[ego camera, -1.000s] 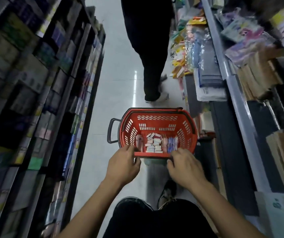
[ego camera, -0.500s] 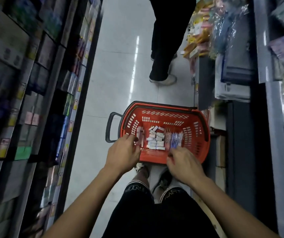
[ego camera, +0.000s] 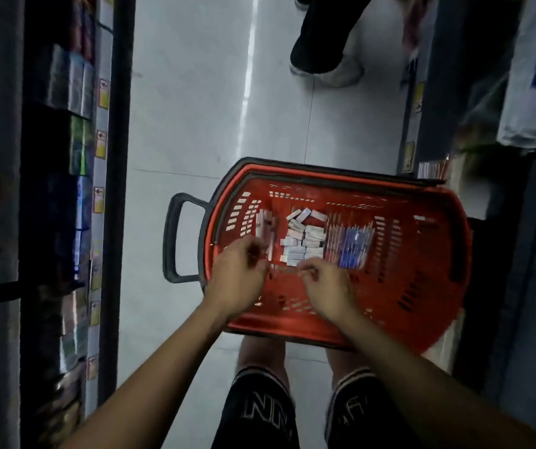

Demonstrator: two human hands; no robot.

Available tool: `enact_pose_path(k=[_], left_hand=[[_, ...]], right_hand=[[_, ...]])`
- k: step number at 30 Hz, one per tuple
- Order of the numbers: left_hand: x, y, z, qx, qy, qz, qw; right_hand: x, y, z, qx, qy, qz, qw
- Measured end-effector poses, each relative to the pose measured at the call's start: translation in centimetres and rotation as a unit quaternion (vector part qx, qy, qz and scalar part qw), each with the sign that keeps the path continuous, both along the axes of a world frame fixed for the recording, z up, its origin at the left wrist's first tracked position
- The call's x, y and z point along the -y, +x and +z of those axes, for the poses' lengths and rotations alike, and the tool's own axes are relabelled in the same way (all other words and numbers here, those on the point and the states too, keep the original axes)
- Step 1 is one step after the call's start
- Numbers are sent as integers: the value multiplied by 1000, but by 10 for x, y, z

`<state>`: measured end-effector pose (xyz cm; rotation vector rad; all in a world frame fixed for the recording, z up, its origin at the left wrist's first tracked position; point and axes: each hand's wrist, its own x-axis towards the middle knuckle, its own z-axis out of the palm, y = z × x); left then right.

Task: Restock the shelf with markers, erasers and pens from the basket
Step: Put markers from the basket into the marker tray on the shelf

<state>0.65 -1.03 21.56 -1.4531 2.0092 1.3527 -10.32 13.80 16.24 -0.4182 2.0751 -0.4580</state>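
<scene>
Both hands reach into the red basket (ego camera: 422, 303); the left hand (ego camera: 239, 280) and right hand (ego camera: 326, 291) are blurred, fingers curled, their grip unclear.

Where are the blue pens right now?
In the head view, the blue pens lie in the red basket, right of the pile of small white eraser boxes and just beyond the right hand.

Left hand (ego camera: 239, 280) fingertips motion-blurred over markers (ego camera: 265, 230); grip on them unclear.
</scene>
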Motion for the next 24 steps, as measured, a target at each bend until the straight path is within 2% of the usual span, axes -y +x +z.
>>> enact_pose_path(k=[4,11,14,17,24], left_hand=[[-10,-17,-83,0,48,157,987],[-23,-21,-176,58,100,341,933],[-26,-17,-192,72,101,373,920],[-26,-14,-199,78,93,381,917],[-15,-20,-198,86,93,364,923]], right_hand=[[32,11,-97,35,26,-61,997],[74,35,-220,41,142,-14,989],[79,46,-243,-1,195,-4,981],[81,55,-251,-34,201,3,979],[84,50,-241,-32,196,-14,980]])
